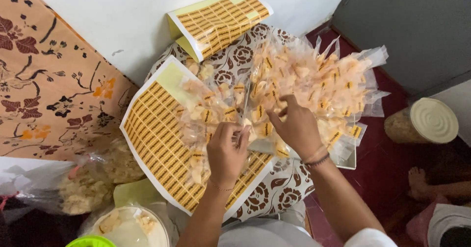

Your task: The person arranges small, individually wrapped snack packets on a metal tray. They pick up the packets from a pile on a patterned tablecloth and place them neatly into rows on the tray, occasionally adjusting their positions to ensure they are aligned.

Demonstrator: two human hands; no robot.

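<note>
Your snack bags point(314, 80) lie heaped across the patterned tabletop point(274, 188): small clear plastic packets of pale orange chips, many already bearing a little orange label, their sealed tops fanning out toward the far right. Nearer you, the sticker sheet point(157, 139) lies flat, a yellow backing covered in rows of small orange labels, one corner bare, partly buried under the packets. Between your hands sits one packet point(255, 124), touched on both sides.

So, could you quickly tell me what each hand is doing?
Left hand: fingers pinched shut on a small sticker.
Right hand: fingers open, touching a snack packet.
</note>
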